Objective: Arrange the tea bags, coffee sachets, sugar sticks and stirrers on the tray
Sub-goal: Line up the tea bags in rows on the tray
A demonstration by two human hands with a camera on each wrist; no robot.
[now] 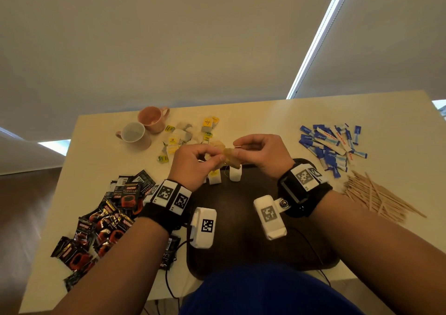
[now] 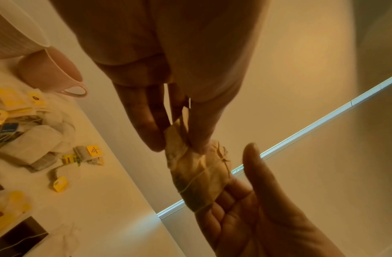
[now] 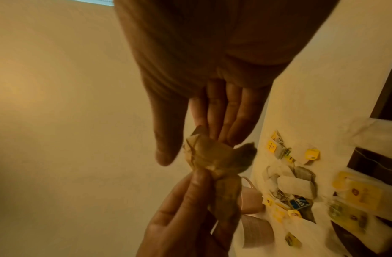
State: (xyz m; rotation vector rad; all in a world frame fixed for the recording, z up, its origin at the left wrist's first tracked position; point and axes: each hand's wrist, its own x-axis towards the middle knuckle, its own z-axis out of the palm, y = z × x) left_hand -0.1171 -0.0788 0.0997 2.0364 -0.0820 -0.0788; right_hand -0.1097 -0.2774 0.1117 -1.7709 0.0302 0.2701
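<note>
Both hands raised at frame centre of the head view, over the far edge of the dark tray (image 1: 241, 208). Left hand (image 1: 193, 163) pinches one brownish tea bag (image 1: 228, 156) between thumb and fingers; right hand (image 1: 261, 154) pinches its other end. I see two white tea bags (image 1: 235, 173) on the tray, a loose pile on the surface beyond.

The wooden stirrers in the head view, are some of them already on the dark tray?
No, the wooden stirrers all lie in a pile on the table, to the right of the dark tray.
</note>
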